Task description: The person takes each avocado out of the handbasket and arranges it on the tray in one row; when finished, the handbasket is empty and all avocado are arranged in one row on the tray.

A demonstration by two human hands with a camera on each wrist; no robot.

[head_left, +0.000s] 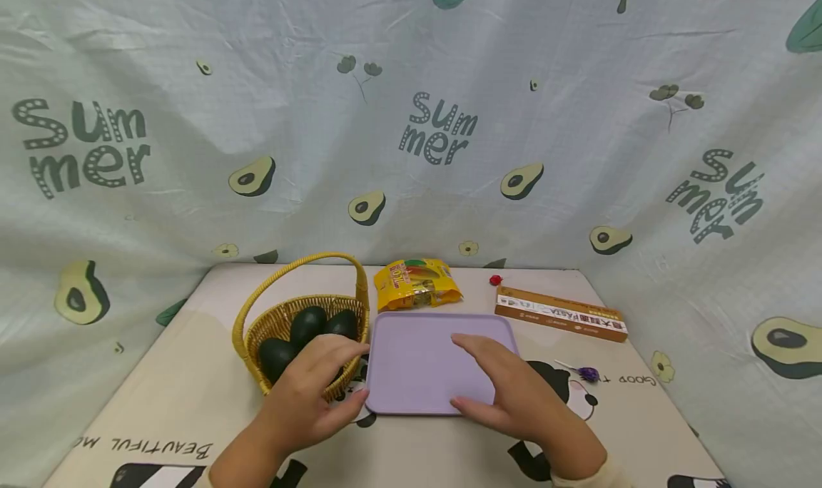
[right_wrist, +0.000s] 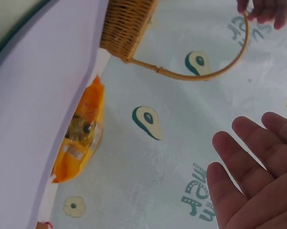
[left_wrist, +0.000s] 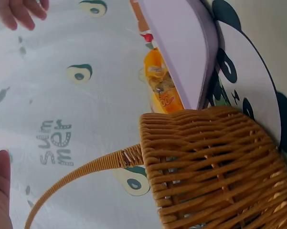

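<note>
In the head view my left hand (head_left: 311,399) is held in front of a wicker basket (head_left: 282,315) with a tall handle, hiding part of its near side. Several dark green avocados (head_left: 308,326) lie in the basket. Its fingers are spread and it holds nothing. My right hand (head_left: 514,388) hovers over the right part of a flat lilac tray (head_left: 427,363), thumb and fingers apart, with nothing between them. The right wrist view shows that hand's straight fingers (right_wrist: 234,157) away from the tray. In the left wrist view the basket's woven side (left_wrist: 219,167) fills the lower right.
Behind the tray lies a yellow snack bag (head_left: 417,285). A long brown pasta box (head_left: 561,313) is at the back right, near a small red item (head_left: 495,280). A purple-headed thin stick (head_left: 586,374) lies right of the right hand. A printed curtain (head_left: 437,210) hangs behind the table.
</note>
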